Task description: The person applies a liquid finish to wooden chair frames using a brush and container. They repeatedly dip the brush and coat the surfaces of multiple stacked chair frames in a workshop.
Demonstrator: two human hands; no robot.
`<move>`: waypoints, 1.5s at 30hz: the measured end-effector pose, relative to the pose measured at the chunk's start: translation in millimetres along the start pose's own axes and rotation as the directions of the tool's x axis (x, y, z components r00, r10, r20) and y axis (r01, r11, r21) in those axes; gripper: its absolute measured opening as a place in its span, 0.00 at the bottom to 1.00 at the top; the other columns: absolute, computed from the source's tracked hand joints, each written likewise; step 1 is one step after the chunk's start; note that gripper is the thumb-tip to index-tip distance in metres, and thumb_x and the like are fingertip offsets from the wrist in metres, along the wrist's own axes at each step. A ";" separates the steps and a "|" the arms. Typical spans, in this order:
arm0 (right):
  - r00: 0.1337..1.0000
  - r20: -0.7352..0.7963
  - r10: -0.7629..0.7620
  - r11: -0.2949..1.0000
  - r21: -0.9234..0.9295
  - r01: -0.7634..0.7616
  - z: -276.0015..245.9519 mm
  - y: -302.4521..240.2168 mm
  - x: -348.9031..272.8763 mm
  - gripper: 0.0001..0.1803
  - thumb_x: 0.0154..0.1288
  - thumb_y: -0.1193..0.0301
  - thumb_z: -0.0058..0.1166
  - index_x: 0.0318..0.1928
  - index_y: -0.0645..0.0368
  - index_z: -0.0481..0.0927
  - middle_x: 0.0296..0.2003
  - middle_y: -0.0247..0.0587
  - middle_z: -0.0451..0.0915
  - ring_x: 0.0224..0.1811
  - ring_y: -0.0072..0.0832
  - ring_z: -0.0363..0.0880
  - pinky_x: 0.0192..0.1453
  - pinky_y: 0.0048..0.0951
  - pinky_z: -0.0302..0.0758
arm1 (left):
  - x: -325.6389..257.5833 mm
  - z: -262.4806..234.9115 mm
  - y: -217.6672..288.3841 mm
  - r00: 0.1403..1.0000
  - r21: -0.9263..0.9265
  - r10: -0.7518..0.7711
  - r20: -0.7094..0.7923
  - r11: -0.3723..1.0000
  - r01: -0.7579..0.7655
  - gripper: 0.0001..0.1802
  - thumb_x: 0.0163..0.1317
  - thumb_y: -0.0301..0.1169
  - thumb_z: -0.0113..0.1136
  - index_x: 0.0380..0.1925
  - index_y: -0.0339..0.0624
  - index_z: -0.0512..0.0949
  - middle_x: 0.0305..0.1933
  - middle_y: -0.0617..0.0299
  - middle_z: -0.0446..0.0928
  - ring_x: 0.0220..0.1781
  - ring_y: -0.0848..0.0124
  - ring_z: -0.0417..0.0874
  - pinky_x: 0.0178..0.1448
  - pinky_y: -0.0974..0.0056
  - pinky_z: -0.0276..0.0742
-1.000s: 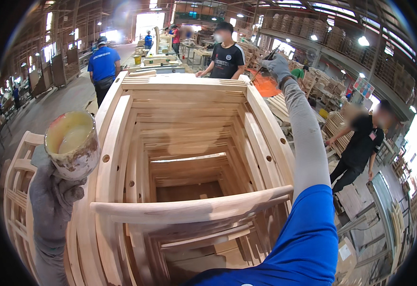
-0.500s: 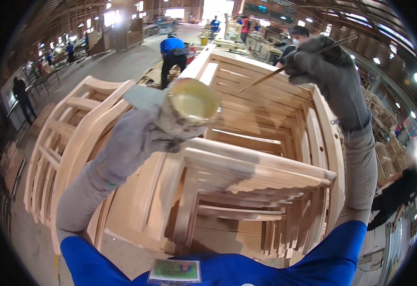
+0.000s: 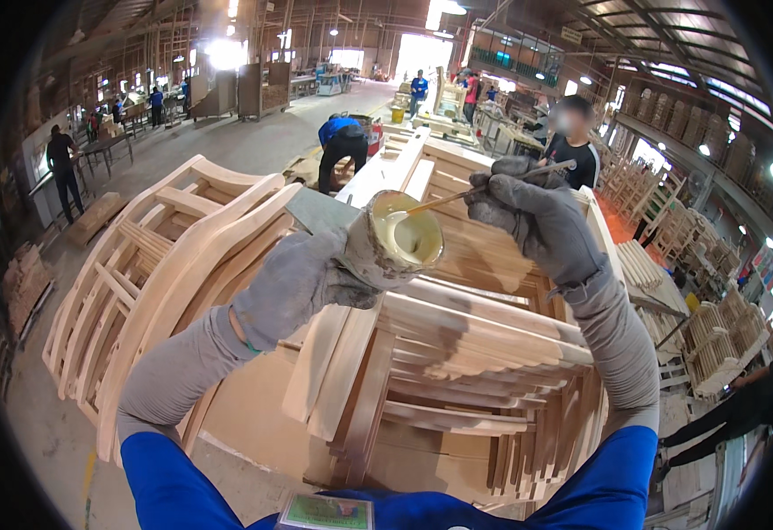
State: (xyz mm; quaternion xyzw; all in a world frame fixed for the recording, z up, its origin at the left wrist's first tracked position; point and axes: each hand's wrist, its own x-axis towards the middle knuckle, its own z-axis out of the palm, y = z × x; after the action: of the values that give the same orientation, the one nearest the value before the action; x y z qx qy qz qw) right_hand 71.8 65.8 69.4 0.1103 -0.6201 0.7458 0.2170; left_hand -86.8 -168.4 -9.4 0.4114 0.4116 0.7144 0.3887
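Observation:
My gloved left hand (image 3: pixel 303 287) grips a crusted cup (image 3: pixel 404 237) of pale yellow, creamy liquid, its mouth tipped toward me. A flat grey-green piece (image 3: pixel 323 215) shows just behind that hand; whether the hand holds it too I cannot tell. Between the closed fingers of my gloved right hand (image 3: pixel 541 221) is a thin wooden stick (image 3: pixel 444 201), whose lower end reaches to the cup's mouth. Under both hands stand wooden frames (image 3: pixel 484 322), packed in rows, with the shadow of my hands on them.
Curved wooden chair-back frames (image 3: pixel 174 256) lean at the left. A person in blue (image 3: pixel 342 146) bends over beyond the stack, and another person in black (image 3: pixel 576 150) stands at the far right. More wooden parts (image 3: pixel 713 340) are piled at the right.
My right hand has come down and left, bringing the stick's end to the cup. The cup has shifted right, and the view has tilted up a little.

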 end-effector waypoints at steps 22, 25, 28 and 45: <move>0.834 -0.359 -0.420 0.490 -0.863 -0.125 -172.6 29.7 250.4 0.20 0.57 0.57 0.58 0.32 0.64 0.81 0.26 0.45 0.81 0.30 0.31 0.81 0.34 0.30 0.75 | 81.7 -63.8 22.1 0.980 -0.094 0.051 -0.192 0.993 -0.070 0.22 0.70 0.37 0.34 0.52 0.29 0.66 0.47 0.47 0.76 0.45 0.64 0.81 0.50 0.62 0.80; 0.781 -0.260 -0.568 0.167 -0.965 -0.200 -177.7 52.1 286.2 0.25 0.49 0.50 0.59 0.30 0.64 0.83 0.26 0.53 0.82 0.32 0.42 0.82 0.41 0.36 0.74 | 60.4 -73.8 23.0 0.963 0.038 0.170 -0.208 0.985 -0.166 0.24 0.71 0.39 0.34 0.54 0.27 0.64 0.50 0.45 0.74 0.49 0.62 0.81 0.50 0.62 0.82; 0.839 -0.204 -0.505 0.120 -0.979 -0.166 -180.1 59.2 303.5 0.24 0.50 0.51 0.60 0.29 0.63 0.84 0.25 0.49 0.82 0.33 0.40 0.82 0.40 0.35 0.74 | 43.8 -79.9 29.5 0.945 0.001 0.159 -0.285 0.986 -0.165 0.24 0.71 0.38 0.32 0.54 0.27 0.63 0.50 0.44 0.75 0.47 0.62 0.82 0.48 0.63 0.83; 0.988 -0.042 -0.145 0.506 -0.861 0.038 -150.6 65.0 314.4 0.13 0.58 0.69 0.59 0.39 0.65 0.78 0.29 0.43 0.81 0.27 0.30 0.83 0.30 0.28 0.83 | 38.4 -108.3 19.0 0.928 -0.065 0.079 -0.364 0.992 -0.109 0.26 0.71 0.40 0.31 0.56 0.27 0.63 0.48 0.44 0.76 0.44 0.63 0.83 0.44 0.64 0.85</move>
State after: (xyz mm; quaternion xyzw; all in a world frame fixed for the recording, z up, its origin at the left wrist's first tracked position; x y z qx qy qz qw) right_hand -219.5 262.2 117.6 -0.0194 -0.8879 0.3342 0.3157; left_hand -203.0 -169.9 -16.9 0.2758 0.4252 0.8122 0.2888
